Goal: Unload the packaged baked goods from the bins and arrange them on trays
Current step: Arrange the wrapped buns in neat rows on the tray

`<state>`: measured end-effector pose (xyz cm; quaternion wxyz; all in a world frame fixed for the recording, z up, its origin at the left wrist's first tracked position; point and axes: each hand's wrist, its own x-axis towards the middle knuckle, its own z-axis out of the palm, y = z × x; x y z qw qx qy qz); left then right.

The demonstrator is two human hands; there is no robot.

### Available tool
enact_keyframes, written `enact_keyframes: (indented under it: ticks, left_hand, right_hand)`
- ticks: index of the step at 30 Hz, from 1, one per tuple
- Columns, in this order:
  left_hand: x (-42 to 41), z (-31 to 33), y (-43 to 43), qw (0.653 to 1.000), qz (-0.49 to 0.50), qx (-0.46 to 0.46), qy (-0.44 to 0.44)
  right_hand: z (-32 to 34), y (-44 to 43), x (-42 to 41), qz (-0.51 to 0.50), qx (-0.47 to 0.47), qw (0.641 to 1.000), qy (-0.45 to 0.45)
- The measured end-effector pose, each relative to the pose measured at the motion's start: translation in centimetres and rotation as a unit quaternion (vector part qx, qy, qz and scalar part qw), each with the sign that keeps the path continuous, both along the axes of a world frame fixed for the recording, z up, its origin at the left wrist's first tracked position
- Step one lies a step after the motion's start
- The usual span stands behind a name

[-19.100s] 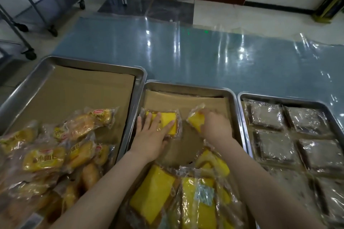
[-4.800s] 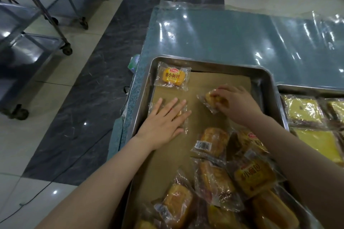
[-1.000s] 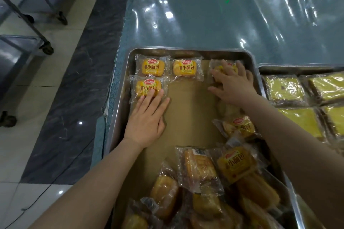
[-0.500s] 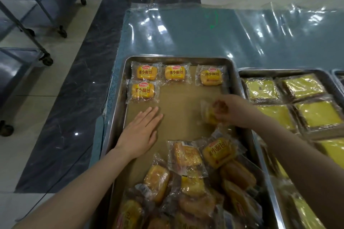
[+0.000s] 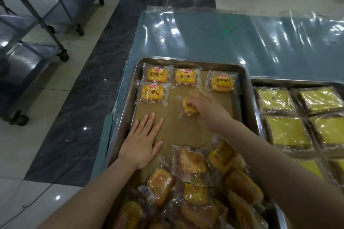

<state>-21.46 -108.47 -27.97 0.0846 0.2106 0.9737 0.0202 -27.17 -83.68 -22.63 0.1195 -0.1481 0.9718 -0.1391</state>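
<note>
The right hand (image 5: pixel 208 112) is gripping a bun pack (image 5: pixel 188 107), its fingers curling over the wrapper. It is holding the pack low over the brown paper (image 5: pixel 178 130) near the middle of the tray (image 5: pixel 122 122); whether the pack is touching the paper cannot be told. Three laid packs (image 5: pixel 187 78) are sitting label-up along the tray's far edge, and a fourth pack (image 5: pixel 152 92) is lying just in front of the leftmost one. The left hand (image 5: pixel 143 140) is resting flat on the paper by the tray's left wall, fingers straight, holding nothing. A loose pile (image 5: pixel 195 182) of bun packs is filling the near end. Just to the right, a second tray (image 5: pixel 290 81) is carrying wrapped yellow cakes (image 5: pixel 275 98) in rows. Both trays are sitting on a table (image 5: pixel 204 39) covered with clear film (image 5: pixel 307 22). Steel carts (image 5: pixel 46 5) are standing on the floor to the left.
</note>
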Motion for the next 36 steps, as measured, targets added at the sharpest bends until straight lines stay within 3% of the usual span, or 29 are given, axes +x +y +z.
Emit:
enact_keyframes:
  ticks: [2, 5, 9, 13, 17, 21, 25, 27, 29, 34, 36]
  left_hand:
    - [0.0, 0.0, 0.1, 1.0, 0.001, 0.005, 0.001]
    - [-0.1, -0.1, 0.0, 1.0, -0.001, 0.005, 0.005]
    - [-0.1, -0.3, 0.0, 1.0, -0.001, 0.005, 0.01]
    - [-0.1, -0.3, 0.0, 1.0, 0.0, -0.004, 0.004]
    - [-0.2, 0.1, 0.1, 1.0, -0.001, 0.007, -0.014]
    - [-0.7, 1.7, -0.1, 0.993, 0.013, 0.049, -0.108]
    - [1.1, 3.7, 1.2, 0.964, 0.106, 0.191, -0.152]
    - [2.4, 4.7, 2.4, 0.936, 0.146, 0.267, -0.178]
    - [3.7, 5.8, 3.6, 0.918, 0.166, 0.292, -0.208]
    - [5.7, 8.2, 6.1, 0.884, 0.245, 0.267, -0.293]
    - [6.1, 8.5, 6.9, 0.884, 0.243, 0.242, -0.317]
  right_hand:
    - [-1.2, -0.5, -0.2, 0.043, 0.028, 0.998, -0.034]
    - [-3.0, -1.2, -0.3, 0.08, 0.091, 0.993, -0.006]
    - [-4.1, -3.2, -1.3, 0.065, 0.108, 0.991, 0.049]
    - [-4.3, -4.0, -1.9, 0.044, 0.109, 0.992, 0.039]
    - [-2.1, -3.5, -1.0, 0.002, -0.001, 1.0, 0.03]
    - [1.0, -0.2, 2.1, -0.053, -0.156, 0.986, 0.011]
    - [2.0, 4.6, 7.3, -0.078, -0.16, 0.976, -0.127]
    - [2.0, 6.1, 9.2, -0.088, -0.167, 0.972, -0.137]
    - [1.8, 6.6, 10.4, -0.084, -0.156, 0.976, -0.124]
    - [1.3, 5.6, 10.7, -0.086, 0.008, 0.996, -0.022]
    - [1.5, 5.0, 10.7, -0.092, 0.005, 0.996, 0.015]
